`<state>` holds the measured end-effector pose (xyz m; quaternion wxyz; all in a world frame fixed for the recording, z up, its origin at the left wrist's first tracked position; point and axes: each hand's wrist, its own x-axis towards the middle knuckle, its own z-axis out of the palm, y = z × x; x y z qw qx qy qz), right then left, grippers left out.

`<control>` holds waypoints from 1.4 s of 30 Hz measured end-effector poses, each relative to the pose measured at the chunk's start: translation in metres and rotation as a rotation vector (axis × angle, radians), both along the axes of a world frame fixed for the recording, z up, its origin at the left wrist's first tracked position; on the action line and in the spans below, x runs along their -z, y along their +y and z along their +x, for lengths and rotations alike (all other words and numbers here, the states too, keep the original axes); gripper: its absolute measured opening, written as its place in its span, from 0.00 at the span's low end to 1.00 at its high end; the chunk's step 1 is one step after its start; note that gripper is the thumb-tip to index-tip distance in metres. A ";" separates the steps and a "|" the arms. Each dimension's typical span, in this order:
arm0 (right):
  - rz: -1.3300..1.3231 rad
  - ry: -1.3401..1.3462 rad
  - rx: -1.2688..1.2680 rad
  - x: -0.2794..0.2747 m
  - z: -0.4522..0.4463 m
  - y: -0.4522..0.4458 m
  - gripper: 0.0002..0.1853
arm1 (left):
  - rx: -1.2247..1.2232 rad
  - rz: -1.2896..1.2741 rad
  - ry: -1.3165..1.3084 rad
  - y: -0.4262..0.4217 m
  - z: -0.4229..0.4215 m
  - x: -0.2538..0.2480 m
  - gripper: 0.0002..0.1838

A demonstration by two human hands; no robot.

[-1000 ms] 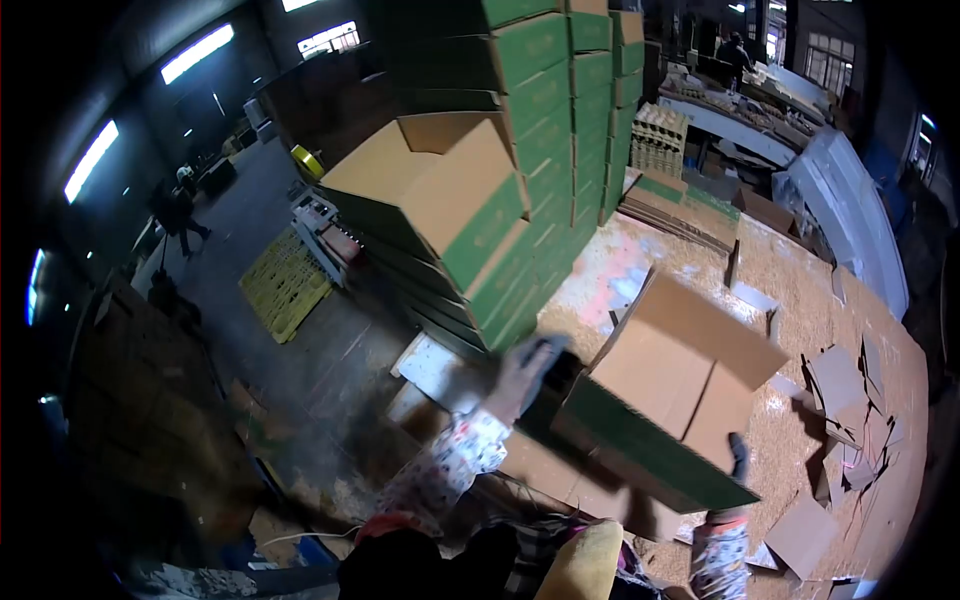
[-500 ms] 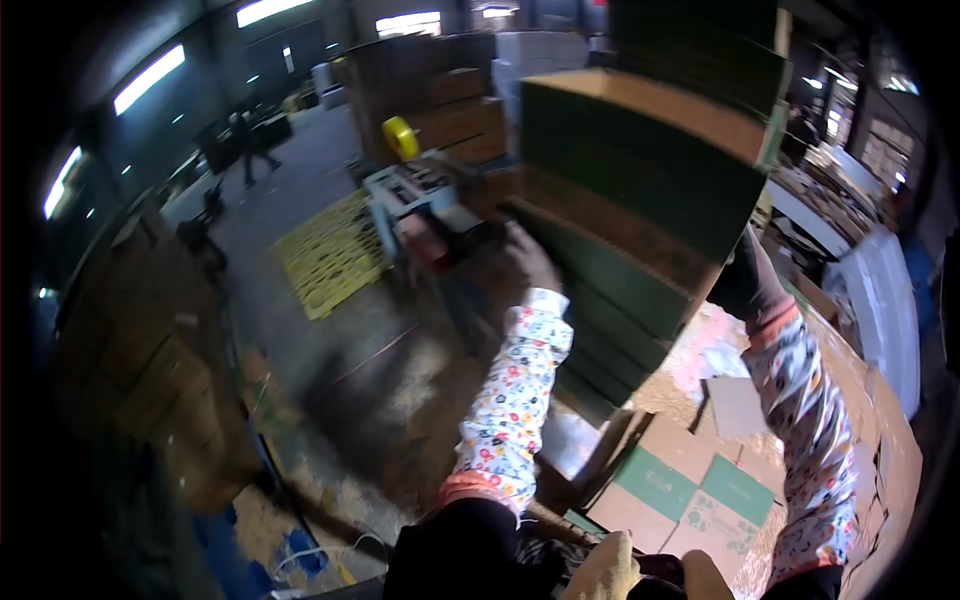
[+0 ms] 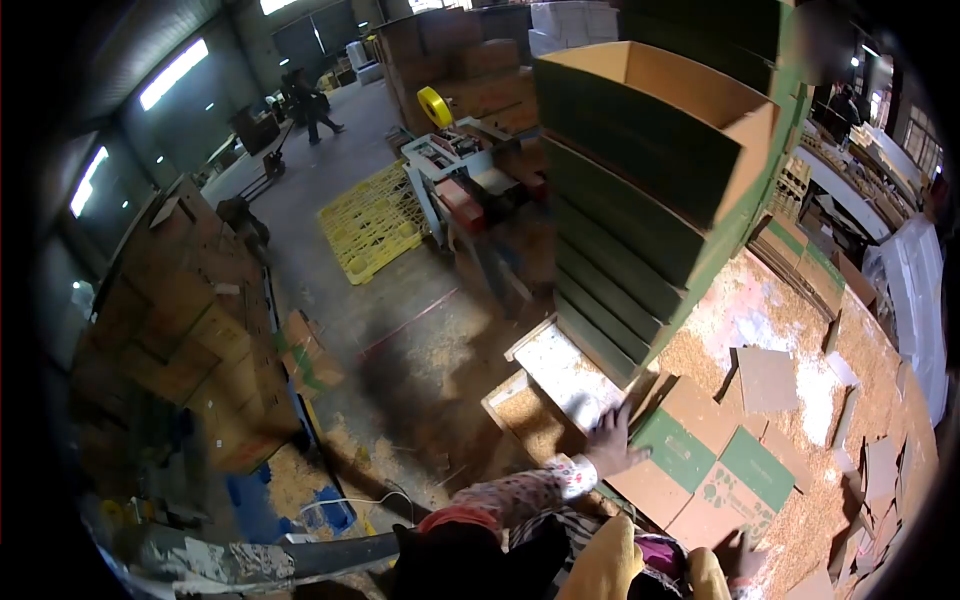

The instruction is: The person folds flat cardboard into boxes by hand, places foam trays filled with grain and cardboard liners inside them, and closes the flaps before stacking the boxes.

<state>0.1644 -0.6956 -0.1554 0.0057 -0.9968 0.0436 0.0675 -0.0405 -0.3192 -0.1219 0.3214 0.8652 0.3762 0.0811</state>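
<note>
A flattened cardboard carton (image 3: pixel 688 399) with green bands and a printed mark lies on the sawdust-strewn surface in front of me. My left hand (image 3: pixel 612 445) is at its left edge, fingers spread and holding nothing. Low in the view, my right hand (image 3: pixel 738 555) is by the carton's lower right edge, fingers apart, partly cut off by my clothing. Beyond them rises a stack of nested dark green boxes (image 3: pixel 640 125), the top one open with a brown inside. Neither hand touches the stack.
Loose cardboard pieces (image 3: pixel 768 380) lie on the sawdust-covered table (image 3: pixel 725 320) at right. A taping machine (image 3: pixel 465 185) with a yellow tape roll (image 3: pixel 434 107) stands ahead, beside a yellow pallet (image 3: pixel 372 222). Stacked cartons (image 3: pixel 235 375) fill the left; a person (image 3: pixel 308 105) walks far back.
Both hands have left the sides of the green box stack and come down towards me to the flattened carton. The top box now sits on the stack. My view has shifted.
</note>
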 end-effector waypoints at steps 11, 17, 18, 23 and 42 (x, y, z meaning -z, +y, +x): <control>1.361 -0.586 -0.193 -0.142 0.038 -0.057 0.24 | 0.728 -0.540 -0.045 -0.015 0.057 -0.219 0.28; 1.554 -0.341 -0.330 -0.194 0.061 -0.001 0.25 | 0.270 -0.324 -0.207 0.014 0.155 -0.181 0.23; 1.570 -0.283 -0.342 -0.187 0.072 -0.003 0.28 | 0.610 0.512 -0.137 -0.003 0.171 -0.175 0.20; 1.460 -0.135 -0.335 -0.162 0.089 0.063 0.38 | 1.150 0.331 0.179 -0.103 0.163 -0.184 0.32; 0.792 -0.125 -0.968 -0.140 0.015 0.045 0.46 | 0.431 -0.294 -0.314 -0.041 0.126 -0.064 0.44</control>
